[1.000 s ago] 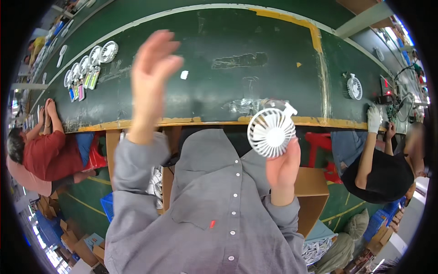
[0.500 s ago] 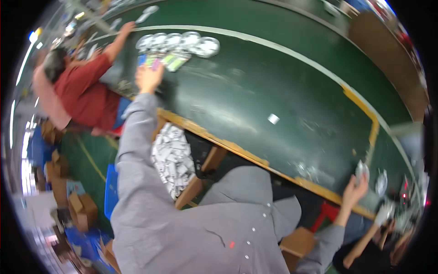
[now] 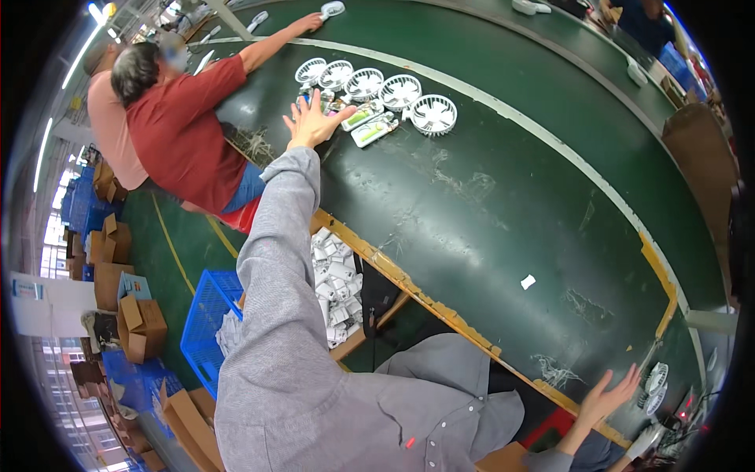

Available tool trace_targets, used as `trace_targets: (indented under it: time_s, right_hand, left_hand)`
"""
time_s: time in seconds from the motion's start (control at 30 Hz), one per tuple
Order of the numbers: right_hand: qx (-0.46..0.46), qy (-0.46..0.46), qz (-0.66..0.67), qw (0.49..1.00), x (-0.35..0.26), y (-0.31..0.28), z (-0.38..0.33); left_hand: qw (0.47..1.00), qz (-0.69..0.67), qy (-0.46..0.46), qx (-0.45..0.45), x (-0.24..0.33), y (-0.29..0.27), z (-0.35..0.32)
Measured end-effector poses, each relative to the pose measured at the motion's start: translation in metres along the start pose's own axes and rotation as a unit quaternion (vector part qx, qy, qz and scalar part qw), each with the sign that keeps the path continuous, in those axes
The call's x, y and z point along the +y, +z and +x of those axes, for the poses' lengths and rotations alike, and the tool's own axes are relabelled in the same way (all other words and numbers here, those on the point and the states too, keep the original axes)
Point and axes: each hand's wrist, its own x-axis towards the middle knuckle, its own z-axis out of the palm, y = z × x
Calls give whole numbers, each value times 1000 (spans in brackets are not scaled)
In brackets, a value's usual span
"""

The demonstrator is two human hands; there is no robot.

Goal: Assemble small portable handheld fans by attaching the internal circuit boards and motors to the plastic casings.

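Note:
Several white handheld fans (image 3: 432,116) lie in a row on the green table at the far left, their round grilles away from me. Their handles (image 3: 375,130) are opened, with green and other coloured parts showing inside. Over the leftmost handles my left hand (image 3: 311,127) is open with its fingers spread; whether a fingertip touches a handle I cannot tell. At the right end of the table my right hand (image 3: 609,400) is open and holds nothing. Two white fan heads (image 3: 654,385) stand close together just beyond its fingertips.
A small white piece (image 3: 528,281) lies mid-table. Below the table edge are a heap of white parts (image 3: 336,287) and a blue crate (image 3: 208,322). To the left a person in red (image 3: 185,130) reaches toward another fan (image 3: 333,9). A gloved hand (image 3: 646,440) is at lower right.
My right hand has let go of the fan it held, which now stands beside another. My left hand's fingers have spread over the handles. The whole view has shifted.

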Motion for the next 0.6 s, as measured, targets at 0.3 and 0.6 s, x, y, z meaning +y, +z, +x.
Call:
trace_targets:
  time_s: [0.3,0.6]
  right_hand:
    - [-82,63,167,980,-76,-27,-40]
    - [-103,39,266,958,-152,-39,-24]
  left_hand:
    - [997,6,77,8,38,34,-14]
    - [988,-5,154,-12,71,40,-93]
